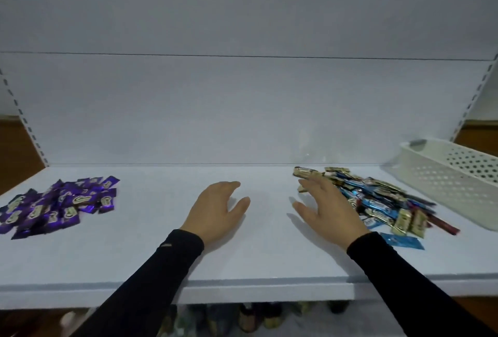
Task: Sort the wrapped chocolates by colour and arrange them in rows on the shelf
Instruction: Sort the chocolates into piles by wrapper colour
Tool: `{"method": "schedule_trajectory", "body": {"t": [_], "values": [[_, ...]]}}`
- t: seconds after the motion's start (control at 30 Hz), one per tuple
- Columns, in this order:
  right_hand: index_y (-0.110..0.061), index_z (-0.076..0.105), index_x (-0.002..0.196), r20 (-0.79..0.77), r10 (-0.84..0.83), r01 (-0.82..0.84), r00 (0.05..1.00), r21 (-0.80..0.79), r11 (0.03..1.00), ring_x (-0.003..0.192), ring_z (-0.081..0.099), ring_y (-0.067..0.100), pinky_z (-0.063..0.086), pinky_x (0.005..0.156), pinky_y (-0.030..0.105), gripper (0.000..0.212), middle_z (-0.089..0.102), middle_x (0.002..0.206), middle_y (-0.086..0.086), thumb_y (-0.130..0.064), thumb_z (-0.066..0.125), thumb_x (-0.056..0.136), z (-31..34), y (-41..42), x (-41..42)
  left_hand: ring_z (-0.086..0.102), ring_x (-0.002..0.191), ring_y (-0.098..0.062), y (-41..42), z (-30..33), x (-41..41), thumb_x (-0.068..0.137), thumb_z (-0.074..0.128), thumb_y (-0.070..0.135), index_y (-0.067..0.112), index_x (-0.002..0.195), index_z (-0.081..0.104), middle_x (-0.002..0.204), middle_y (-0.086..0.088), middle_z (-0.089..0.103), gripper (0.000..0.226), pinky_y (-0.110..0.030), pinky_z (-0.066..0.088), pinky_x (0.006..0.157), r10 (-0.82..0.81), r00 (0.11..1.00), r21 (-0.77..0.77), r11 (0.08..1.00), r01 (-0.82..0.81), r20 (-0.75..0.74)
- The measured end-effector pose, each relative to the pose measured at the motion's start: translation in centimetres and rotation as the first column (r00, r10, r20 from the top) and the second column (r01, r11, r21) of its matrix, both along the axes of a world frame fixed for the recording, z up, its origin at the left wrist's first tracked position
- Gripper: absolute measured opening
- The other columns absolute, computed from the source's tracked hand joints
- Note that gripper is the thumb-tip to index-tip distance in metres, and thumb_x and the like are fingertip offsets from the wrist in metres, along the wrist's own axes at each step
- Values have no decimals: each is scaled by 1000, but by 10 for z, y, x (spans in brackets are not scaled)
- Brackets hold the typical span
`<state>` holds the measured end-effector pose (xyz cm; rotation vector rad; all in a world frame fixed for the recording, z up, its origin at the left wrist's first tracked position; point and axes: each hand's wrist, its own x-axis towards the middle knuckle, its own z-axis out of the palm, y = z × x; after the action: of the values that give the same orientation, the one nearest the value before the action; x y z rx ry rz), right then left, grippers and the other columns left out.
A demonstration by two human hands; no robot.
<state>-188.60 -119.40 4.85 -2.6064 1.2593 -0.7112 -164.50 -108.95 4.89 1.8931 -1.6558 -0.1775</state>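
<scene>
A heap of purple wrapped chocolates (58, 206) lies on the left of the white shelf (167, 261). On the right lies a mixed heap of blue, gold and dark red wrapped chocolates (377, 199). My left hand (218, 212) hovers over the shelf's middle, fingers relaxed and holding nothing. My right hand (328, 210) is spread open at the left edge of the mixed heap, its fingers reaching over the nearest gold pieces. One blue chocolate (404, 241) lies apart, by my right sleeve.
A white perforated plastic basket (447, 183) stands at the shelf's far right, behind the mixed heap. The shelf's back panel rises just behind. Bottles and other goods show dimly on the shelf below the front edge (256, 315).
</scene>
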Motion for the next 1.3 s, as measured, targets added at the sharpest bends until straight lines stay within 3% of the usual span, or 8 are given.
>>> {"method": "schedule_trajectory", "body": {"t": [0.13,0.33,0.6,0.77,0.9,1.03,1.17,1.3], "values": [[-17,56,135,4,-169,169,986,1,986,125,46,21,35,99,28,48,51,135,4,-41,60,94,-1,-4,-53,35,141,-13,-30,-3,-54,100,47,48,20,148,44,152,4,45,56,-21,23,111,-125,992,34,992,124,31],[-23,47,141,-95,-338,344,936,60,937,124,41,23,36,104,38,68,51,130,1,-64,53,87,-9,-5,-92,41,135,-16,-62,-1,-121,101,49,46,19,147,45,148,1,49,54,-21,27,104,-267,961,63,963,263,75],[-25,52,135,5,-307,298,952,228,927,119,49,25,40,101,39,61,60,122,3,-52,65,83,-8,-18,-88,53,114,-18,-67,-12,-150,99,49,39,24,125,61,119,3,66,33,-30,42,93,-306,950,71,951,302,64],[-26,57,88,-29,-355,351,934,247,903,90,54,23,43,70,35,45,59,91,-1,-66,68,70,-9,-27,-78,50,120,-18,-62,-12,-147,101,49,37,22,132,58,128,1,63,36,-28,37,98,-278,958,104,957,271,64],[-24,60,109,83,-372,337,925,274,901,99,54,19,48,87,36,48,58,102,-1,-50,78,73,-8,-24,-73,45,129,-15,-61,-17,-139,101,48,43,22,143,50,138,3,57,47,-27,34,105,-256,964,128,961,246,70],[-25,55,107,247,-343,245,906,356,902,87,57,13,46,75,26,37,60,93,-6,-33,79,80,-9,-17,-73,47,127,-14,-61,-21,-133,101,48,43,22,142,51,138,4,57,46,-27,36,105,-242,969,114,965,235,50],[-25,61,106,539,-353,31,765,517,856,83,64,18,48,69,22,31,65,91,5,-20,79,81,-6,-13,-74,54,114,-8,-56,-19,-135,100,52,40,22,136,57,127,6,62,41,-21,41,97,-208,973,43,976,212,-96],[-12,66,102,657,-344,-214,671,616,758,77,63,19,49,69,29,25,68,89,12,-9,78,80,-2,-6,-69,62,88,4,-56,-14,-144,99,57,29,23,112,68,100,12,68,18,-6,44,75,-176,827,-88,984,153,-534]]}}
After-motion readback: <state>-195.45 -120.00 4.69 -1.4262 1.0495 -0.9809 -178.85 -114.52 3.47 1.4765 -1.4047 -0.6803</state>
